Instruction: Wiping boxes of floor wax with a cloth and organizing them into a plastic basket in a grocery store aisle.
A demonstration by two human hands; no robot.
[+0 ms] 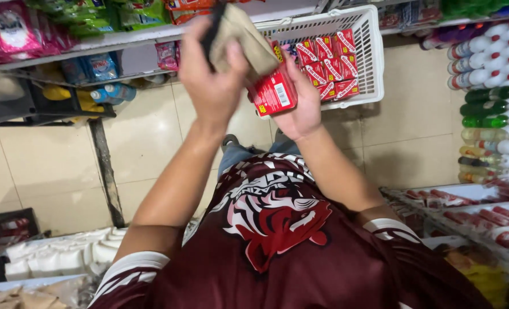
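A small red carton (274,92) is gripped in the right hand (302,106), the fingers curled shut around its lower end and the thumb pressed on its near face. From that grip the carton's long axis is tilted up and toward the left hand (211,86), which is closed on a folded beige cloth (240,40) with a dark edge. The cloth is laid over the carton's upper end, so the 2 hands are brought nearly together, with the left hand the higher of the 2. Whether the cloth actually touches the carton's top face cannot be told for certain, since the overlap is hidden by the fingers.

Just beyond the right hand, a white plastic basket (369,63) is seen on the tiled floor (145,143), filled with rows of matching red cartons (329,66). To the outer side of that grip, upright bottles (489,109) with white and green caps are ranked on shelving. Beyond the left hand, a shelf of bagged goods (54,28) is seen. Nothing stands between the held carton and the basket; only open air lies there.
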